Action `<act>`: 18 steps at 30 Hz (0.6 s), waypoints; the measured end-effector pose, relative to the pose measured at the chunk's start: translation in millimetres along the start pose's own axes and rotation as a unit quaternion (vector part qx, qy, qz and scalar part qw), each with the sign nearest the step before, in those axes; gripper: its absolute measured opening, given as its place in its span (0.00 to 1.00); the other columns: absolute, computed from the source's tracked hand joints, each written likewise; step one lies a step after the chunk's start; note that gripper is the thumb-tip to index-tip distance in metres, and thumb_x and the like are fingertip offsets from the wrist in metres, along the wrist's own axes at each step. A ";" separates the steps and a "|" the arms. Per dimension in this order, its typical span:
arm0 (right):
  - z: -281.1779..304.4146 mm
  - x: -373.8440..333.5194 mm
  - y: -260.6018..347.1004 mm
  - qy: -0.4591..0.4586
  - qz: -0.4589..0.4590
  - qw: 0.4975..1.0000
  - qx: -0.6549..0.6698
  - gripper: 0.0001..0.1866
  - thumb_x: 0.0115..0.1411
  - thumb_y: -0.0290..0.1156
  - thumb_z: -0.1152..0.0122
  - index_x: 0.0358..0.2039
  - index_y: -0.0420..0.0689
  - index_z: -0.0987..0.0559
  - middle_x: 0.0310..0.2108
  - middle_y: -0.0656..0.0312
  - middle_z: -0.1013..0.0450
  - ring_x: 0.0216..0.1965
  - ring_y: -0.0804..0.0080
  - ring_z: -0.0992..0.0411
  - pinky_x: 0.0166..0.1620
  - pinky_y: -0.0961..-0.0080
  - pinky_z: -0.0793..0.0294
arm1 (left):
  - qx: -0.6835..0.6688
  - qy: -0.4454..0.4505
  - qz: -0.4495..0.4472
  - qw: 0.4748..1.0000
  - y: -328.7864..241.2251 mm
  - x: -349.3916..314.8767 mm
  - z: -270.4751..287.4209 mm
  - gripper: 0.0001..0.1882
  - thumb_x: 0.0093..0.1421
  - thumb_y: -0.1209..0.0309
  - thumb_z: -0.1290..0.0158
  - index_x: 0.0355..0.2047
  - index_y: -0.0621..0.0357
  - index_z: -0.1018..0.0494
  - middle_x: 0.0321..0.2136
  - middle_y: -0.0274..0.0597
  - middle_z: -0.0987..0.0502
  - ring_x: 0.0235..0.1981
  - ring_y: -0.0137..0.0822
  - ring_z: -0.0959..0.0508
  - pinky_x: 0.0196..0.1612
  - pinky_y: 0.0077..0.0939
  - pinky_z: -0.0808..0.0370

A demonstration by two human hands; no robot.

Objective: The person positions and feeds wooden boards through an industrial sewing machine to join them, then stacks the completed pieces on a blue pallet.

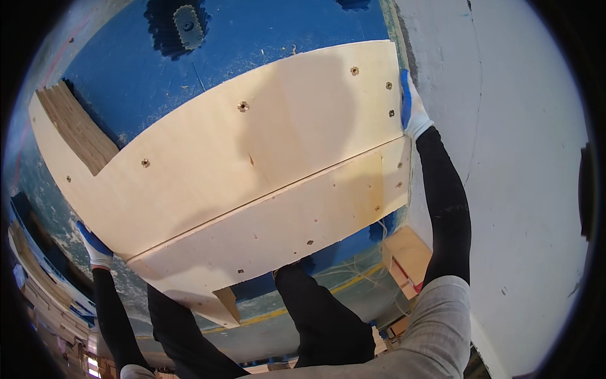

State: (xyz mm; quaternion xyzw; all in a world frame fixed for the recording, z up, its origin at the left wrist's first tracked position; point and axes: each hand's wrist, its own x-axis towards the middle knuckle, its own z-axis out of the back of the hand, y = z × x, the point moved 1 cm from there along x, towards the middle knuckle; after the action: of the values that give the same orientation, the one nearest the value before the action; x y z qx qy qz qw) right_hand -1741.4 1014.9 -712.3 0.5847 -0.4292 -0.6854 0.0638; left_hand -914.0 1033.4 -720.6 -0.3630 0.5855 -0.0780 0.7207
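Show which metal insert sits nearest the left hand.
The leftmost metal insert on the upper panel; all others lie farther right, farther from the left hand.

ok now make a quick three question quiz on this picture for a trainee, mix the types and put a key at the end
1. True or false: the left hand and the right hand are at the same end of the pale wooden panel.

2. Which shows beyond the panel's curved upper edge?
(a) a blue surface
(b) a striped towel
(c) a sheet of glass

3. Fill in the blank: the forearm sleeves are ____ in colour.

Key: 1. False, they are at opposite ends. 2. a. 3. black.
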 end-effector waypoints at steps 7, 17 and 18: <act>8.0 8.1 -3.7 0.052 -0.017 0.999 -0.004 0.33 0.70 0.56 0.51 0.66 0.46 0.34 0.61 0.60 0.30 0.58 0.68 0.29 0.61 0.69 0.30 | 0.058 0.077 -0.050 0.994 29.1 65.8 102.7 0.30 0.75 0.51 0.64 0.68 0.57 0.44 0.63 0.42 0.34 0.60 0.41 0.31 0.62 0.35 0.32; -9.1 10.3 -18.9 -0.067 0.063 0.991 -0.095 0.34 0.70 0.53 0.49 0.66 0.39 0.33 0.63 0.58 0.32 0.60 0.70 0.31 0.63 0.74 0.34 | 0.061 0.104 -0.061 0.991 35.4 73.0 128.3 0.28 0.75 0.53 0.65 0.68 0.58 0.42 0.62 0.40 0.33 0.60 0.39 0.31 0.64 0.33 0.35; -16.6 16.8 -21.8 -0.113 0.101 0.980 -0.131 0.35 0.70 0.53 0.49 0.65 0.37 0.32 0.62 0.57 0.31 0.60 0.70 0.32 0.63 0.76 0.36 | 0.052 0.062 -0.083 0.993 33.1 78.7 132.4 0.29 0.75 0.53 0.64 0.68 0.58 0.42 0.63 0.40 0.33 0.61 0.39 0.32 0.64 0.33 0.36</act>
State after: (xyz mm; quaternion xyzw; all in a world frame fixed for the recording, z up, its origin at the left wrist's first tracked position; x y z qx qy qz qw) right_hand -1723.3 1010.0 -738.5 0.4438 -0.3970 -0.7874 0.1599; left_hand -781.3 1072.3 -796.1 -0.3667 0.5924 -0.1900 0.6917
